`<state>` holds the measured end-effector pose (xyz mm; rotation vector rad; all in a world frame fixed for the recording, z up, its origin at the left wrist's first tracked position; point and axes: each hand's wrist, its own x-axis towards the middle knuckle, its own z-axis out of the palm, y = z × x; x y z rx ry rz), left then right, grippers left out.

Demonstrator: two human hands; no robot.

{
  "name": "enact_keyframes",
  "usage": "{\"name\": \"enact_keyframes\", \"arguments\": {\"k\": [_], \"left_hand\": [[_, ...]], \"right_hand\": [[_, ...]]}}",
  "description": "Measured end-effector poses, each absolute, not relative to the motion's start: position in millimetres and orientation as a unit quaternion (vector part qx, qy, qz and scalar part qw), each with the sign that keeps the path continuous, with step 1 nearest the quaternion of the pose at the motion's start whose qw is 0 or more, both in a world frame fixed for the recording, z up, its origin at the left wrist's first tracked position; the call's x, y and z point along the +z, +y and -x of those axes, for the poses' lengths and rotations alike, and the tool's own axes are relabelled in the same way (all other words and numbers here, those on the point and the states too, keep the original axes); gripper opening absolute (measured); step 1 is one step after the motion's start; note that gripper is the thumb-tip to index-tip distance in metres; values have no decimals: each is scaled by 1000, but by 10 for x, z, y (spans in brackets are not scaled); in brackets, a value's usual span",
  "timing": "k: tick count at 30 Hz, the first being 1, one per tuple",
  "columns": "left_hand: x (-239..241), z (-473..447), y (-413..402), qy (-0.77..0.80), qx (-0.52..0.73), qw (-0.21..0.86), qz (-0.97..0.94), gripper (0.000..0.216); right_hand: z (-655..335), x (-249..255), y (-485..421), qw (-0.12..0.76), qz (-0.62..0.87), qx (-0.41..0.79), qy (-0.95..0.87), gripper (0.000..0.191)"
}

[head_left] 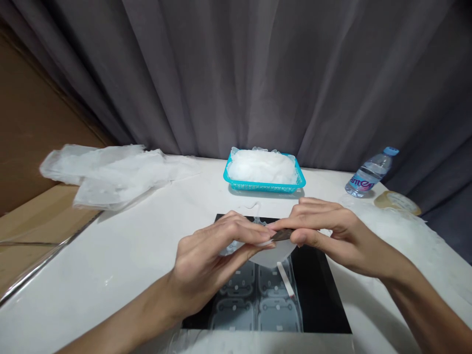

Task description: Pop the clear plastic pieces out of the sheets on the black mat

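Translucent sheet (275, 257) is pinched in the left hand (216, 246) above the far half of the black board (320, 290), while the right hand (335, 231) seemingly grips a thin dark piece (282, 235).

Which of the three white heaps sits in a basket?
The middle heap: it sits in the turquoise basket beyond the left hand and the right hand. The left heap and the right heap have no basket around them.
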<state>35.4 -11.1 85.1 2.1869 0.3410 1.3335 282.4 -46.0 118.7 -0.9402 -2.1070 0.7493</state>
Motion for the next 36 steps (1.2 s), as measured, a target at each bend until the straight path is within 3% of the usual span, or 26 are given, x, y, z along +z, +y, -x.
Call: {"name": "enact_keyframes", "arguments": {"k": [36], "left_hand": [[840, -370, -121, 139, 511, 251, -810, 38]], "right_hand": [[-2789, 1143, -445, 378, 344, 262, -819, 27]]}}
